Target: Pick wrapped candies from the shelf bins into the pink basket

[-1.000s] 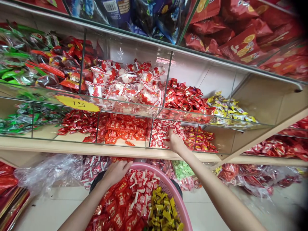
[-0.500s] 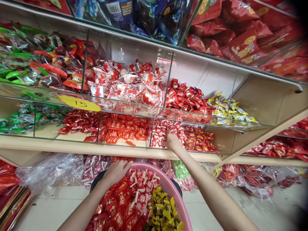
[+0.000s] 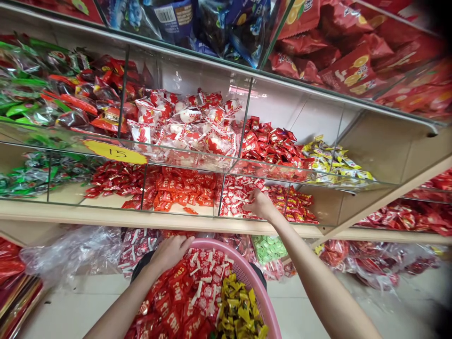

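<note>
My left hand [image 3: 173, 250] grips the rim of a pink plastic basket [image 3: 263, 289], its fingers over the edge. In the basket lie red-and-white wrapped candies [image 3: 207, 282], larger red-wrapped candies [image 3: 169, 308] and yellow-wrapped candies [image 3: 242, 306]. My right hand [image 3: 260, 205] reaches into a lower shelf compartment, over a pile of red-and-white wrapped candies [image 3: 235, 193]. Its thumb and fingers are spread apart, and nothing shows in its grasp. Some fingertips are hard to make out against the wrappers.
Clear dividers [image 3: 221, 194] split the lower shelf, with orange-red candies [image 3: 183, 186] to the left and red candies [image 3: 298, 205] to the right. A glass shelf front [image 3: 197, 157] with a yellow "15" tag [image 3: 116, 152] runs above. Plastic bags [image 3: 74, 252] lie beneath.
My right hand has shifted slightly right over the red-and-white candies, and its fingers have spread from a more closed shape. My left hand stays on the basket rim.
</note>
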Demonstrator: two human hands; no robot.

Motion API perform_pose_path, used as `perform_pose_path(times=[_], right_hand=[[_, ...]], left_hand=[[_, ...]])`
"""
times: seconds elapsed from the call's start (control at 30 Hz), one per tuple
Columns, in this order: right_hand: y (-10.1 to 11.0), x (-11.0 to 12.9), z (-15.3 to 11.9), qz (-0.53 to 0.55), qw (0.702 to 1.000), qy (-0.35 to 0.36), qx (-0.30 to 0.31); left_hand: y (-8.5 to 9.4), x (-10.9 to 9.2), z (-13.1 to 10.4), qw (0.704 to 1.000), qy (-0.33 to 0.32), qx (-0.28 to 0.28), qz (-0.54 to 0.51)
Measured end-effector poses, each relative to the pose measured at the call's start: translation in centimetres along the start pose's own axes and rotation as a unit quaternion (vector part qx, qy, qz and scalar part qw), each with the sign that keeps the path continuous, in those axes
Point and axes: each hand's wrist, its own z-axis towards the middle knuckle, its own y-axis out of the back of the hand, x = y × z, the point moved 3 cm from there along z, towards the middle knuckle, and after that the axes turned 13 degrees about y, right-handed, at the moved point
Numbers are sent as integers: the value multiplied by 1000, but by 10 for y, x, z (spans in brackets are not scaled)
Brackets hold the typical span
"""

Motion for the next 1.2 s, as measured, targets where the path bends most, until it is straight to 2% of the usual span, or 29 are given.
perform_pose_path(times=[0.13, 0.23, 0.4, 0.53, 0.7, 1.2], right_hand=[[10, -2, 3, 24, 999, 5, -36], [14, 6, 11, 9, 998, 13, -61], [10, 26, 31, -60, 997, -7, -41], [-2, 29, 41, -82, 996, -21, -34], [-12, 27, 40, -70, 997, -6, -39], [-16, 31, 34, -95, 994, -1, -61]], left_hand=[[-1, 0, 0, 1000, -6, 0, -3], [-1, 0, 0, 1000, -7, 1, -12], [-1, 0, 1, 1000, -3, 1, -13], [0, 0, 0, 1000, -1, 2, -11], [0, 0, -1, 1000, 2, 2, -11], [-2, 1, 1, 1000, -4, 7, -5]])
